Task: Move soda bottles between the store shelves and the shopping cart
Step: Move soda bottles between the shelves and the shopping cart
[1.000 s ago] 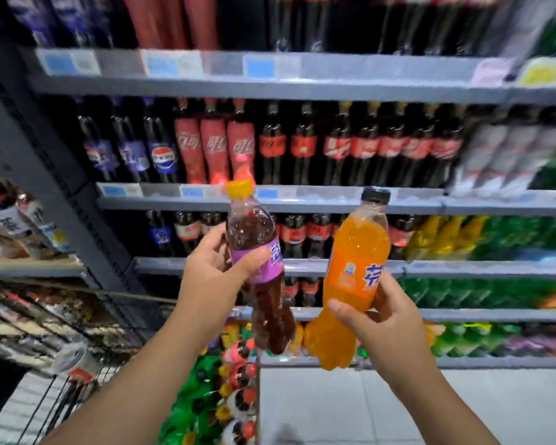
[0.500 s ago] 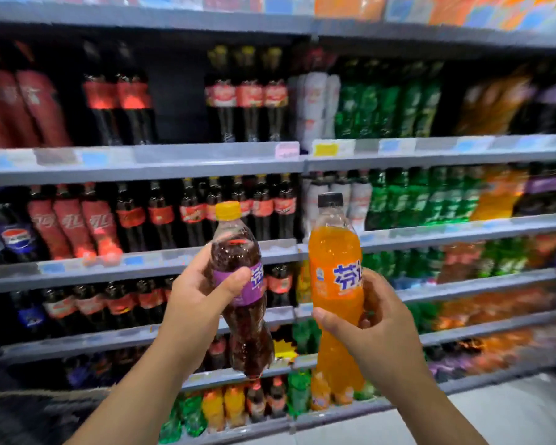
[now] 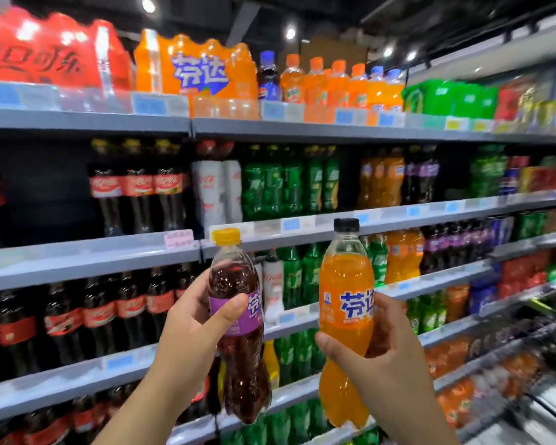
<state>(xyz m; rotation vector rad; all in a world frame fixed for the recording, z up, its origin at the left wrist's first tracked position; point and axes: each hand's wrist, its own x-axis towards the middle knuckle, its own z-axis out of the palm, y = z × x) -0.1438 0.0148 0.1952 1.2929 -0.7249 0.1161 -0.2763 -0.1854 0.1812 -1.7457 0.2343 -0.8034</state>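
Two soda bottles held up in front of the store shelves, one in each hand.

The left hand (image 3: 193,319) wraps around the label of a dark purple soda bottle (image 3: 243,380) with a yellow cap (image 3: 226,236); its thumb lies across the front of the label and its fingers curl behind. The bottle tilts slightly, its base toward the right. The right hand (image 3: 389,351) grips an orange soda bottle (image 3: 345,284) with a black cap (image 3: 346,223) at the waist, thumb in front and fingers curled around the far side, and holds it nearly upright. Both forearms rise from the bottom edge, and the bottles are side by side, close but apart. Behind them, the shelves (image 3: 87,252) are stocked with cola, green, orange and purple drinks.
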